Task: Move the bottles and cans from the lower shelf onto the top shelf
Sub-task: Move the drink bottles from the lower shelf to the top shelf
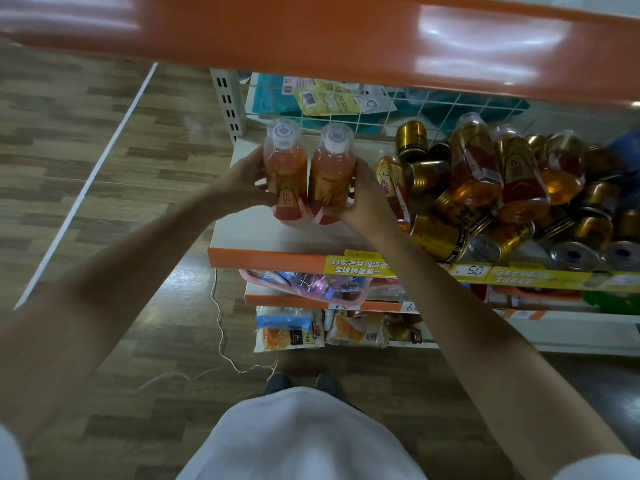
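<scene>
While each hand has one bottle, this reads as the pick step: left hand (pixel 242 183) fingers curled round the left bottle (pixel 285 174), right hand (pixel 363 199) curled round the right bottle (pixel 330 174), both upright, side by side between the grips, over the lower shelf (pixel 259 237). Next: lift both past the top shelf (pixel 311 39) lip above the fingers. Pile of cans and bottles (pixel 440 233) sits just right of the right fingers
</scene>
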Motion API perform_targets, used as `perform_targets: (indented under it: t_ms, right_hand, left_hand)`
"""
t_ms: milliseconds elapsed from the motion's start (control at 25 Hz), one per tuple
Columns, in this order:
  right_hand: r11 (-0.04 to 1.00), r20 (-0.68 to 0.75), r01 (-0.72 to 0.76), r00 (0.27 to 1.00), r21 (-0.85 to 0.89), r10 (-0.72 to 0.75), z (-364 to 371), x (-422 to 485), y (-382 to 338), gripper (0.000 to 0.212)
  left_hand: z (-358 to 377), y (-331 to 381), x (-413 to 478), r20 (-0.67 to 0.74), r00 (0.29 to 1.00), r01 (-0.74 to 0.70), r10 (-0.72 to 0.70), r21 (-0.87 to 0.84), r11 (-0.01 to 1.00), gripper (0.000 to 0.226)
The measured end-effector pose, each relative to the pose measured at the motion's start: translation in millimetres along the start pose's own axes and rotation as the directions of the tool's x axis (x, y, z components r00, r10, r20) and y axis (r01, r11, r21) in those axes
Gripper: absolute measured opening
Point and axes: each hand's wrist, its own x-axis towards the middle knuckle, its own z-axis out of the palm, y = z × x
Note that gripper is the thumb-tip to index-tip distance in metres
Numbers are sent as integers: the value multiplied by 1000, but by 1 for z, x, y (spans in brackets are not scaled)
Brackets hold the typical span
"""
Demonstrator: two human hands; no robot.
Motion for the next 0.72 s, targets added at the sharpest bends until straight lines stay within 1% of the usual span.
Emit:
perform_targets:
  t_ms: [120, 200, 240, 320, 400, 480, 600, 640, 720]
  right_hand:
    - [996, 38, 67, 997, -59, -65, 0, 2, 4, 91]
    - [995, 15, 73, 997, -66, -72, -2, 7, 10, 88]
    - [997, 6, 70, 998, -42, -70, -3, 9, 12, 87]
    - [998, 58, 18, 998, 53, -21, -5, 13, 9, 88]
    - [989, 100, -46, 994, 139, 32, -6, 14, 5, 86]
    - [990, 61, -36, 998, 140, 28, -6, 14, 3, 83]
    - [996, -17, 52, 999, 76, -51, -2, 14, 0, 83]
    - [996, -42, 66, 997, 61, -63, 0, 14, 1, 84]
    - [996, -45, 64, 997, 65, -61, 4, 15, 1, 89]
  left_hand:
    - [3, -1, -3, -16, 1000, -7, 7, -24, 1000, 91]
    - [3, 0, -3, -27, 1000, 3, -4, -32, 999, 93]
    - [4, -1, -2, -33, 999, 11, -13, -41, 999, 92]
    - [7, -5, -2, -56, 998, 31, -35, -56, 998, 91]
    - [10, -14, -4, -93, 992, 79, -86, -73, 994, 93]
    - [8, -26, -9, -125, 983, 125, -135, -83, 989, 102]
    - [-1, -41, -17, -151, 973, 161, -175, -102, 982, 109]
    - [-5, -44, -19, -167, 968, 171, -188, -109, 979, 110]
    - [-11, -46, -23, -203, 959, 174, -197, -124, 977, 103]
